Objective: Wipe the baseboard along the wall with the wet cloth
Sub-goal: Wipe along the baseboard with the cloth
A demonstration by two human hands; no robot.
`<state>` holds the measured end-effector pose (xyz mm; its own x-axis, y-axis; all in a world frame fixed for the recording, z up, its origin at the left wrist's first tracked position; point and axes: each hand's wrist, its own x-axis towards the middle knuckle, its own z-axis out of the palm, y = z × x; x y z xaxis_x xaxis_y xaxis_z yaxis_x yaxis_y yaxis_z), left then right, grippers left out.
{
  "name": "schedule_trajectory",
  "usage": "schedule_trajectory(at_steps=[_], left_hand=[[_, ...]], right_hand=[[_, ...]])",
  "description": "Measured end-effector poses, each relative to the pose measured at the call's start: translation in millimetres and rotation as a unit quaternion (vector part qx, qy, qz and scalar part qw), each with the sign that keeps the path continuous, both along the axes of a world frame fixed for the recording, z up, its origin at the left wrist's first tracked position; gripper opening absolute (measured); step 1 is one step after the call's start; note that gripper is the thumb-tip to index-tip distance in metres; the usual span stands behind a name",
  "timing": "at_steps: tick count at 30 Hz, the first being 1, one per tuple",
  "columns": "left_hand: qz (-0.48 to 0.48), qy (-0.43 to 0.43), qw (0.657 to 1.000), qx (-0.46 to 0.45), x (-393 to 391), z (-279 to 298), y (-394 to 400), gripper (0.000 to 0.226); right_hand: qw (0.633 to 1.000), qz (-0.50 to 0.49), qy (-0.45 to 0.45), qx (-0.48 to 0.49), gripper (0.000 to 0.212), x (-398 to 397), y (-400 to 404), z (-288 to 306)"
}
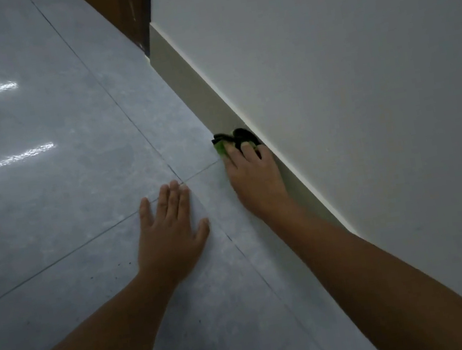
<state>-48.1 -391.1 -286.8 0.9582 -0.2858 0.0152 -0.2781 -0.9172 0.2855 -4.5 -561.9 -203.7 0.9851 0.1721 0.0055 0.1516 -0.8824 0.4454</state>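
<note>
The person is down low on the floor (pixel 42 174), close to the wall (pixel 357 64), and both bare arms reach forward. The right hand (pixel 254 177) holds the wet cloth (pixel 232 141), a bunched rag showing green with black folds. The fingers (pixel 247 149) lie over the top of it and press it into the angle where the baseboard (pixel 195 89) meets the tile. The cloth sits about halfway along the visible run of board, just off the hand at twelve o'clock. Held that way, with the forearm lying nearly parallel to the board, the hand can slide straight along it without lifting; that seems the reason for the grip.

The left hand (pixel 169 230) grasps nothing. It lies flat on the tile at about eight o'clock from the cloth, palm down, fingers extended and only slightly apart, near a crossing of grout lines. I take it for a prop, bearing weight so the other arm is free to push.

From the cloth toward eleven o'clock the baseboard runs on to a corner beside a brown door or panel (pixel 122 10). Whether that stretch is already wiped I cannot tell; the board looks evenly pale throughout. A few dark specks dot the tile at six o'clock from the left hand.
</note>
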Motion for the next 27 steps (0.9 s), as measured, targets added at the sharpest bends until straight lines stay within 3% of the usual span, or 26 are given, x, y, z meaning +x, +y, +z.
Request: schedule_trajectory(at_steps=[2,6,10,13,16,20,23,27], left_hand=[[-0.001,-0.002,1.000,-0.003,0,0,1,0.076],[-0.008,0.002,1.000,-0.016,2,-2,3,0.076],[-0.012,-0.001,1.000,-0.023,2,-1,3,0.075],[-0.009,-0.004,1.000,-0.029,1,-3,3,0.075],[-0.014,0.001,1.000,-0.027,0,-4,4,0.074],[-0.012,-0.002,1.000,-0.025,1,-3,3,0.074],[-0.007,-0.010,1.000,-0.026,0,-4,3,0.074],[-0.008,-0.017,1.000,-0.011,1,-6,4,0.074]], right_hand=[[0.997,0.037,0.013,-0.074,0.047,-7,-19,6],[0.990,0.034,0.041,-0.133,0.054,-90,-69,0],[0.988,-0.034,0.060,-0.139,0.054,-206,-108,-4],[0.983,-0.110,0.103,-0.104,0.049,-240,-108,-10],[0.988,-0.086,0.096,-0.086,0.054,-205,-95,-23],[0.992,-0.072,0.076,-0.076,0.060,-94,-44,-19],[0.989,-0.043,0.088,-0.107,0.051,-8,7,-21],[0.980,-0.103,0.094,-0.143,0.043,42,43,-33]])
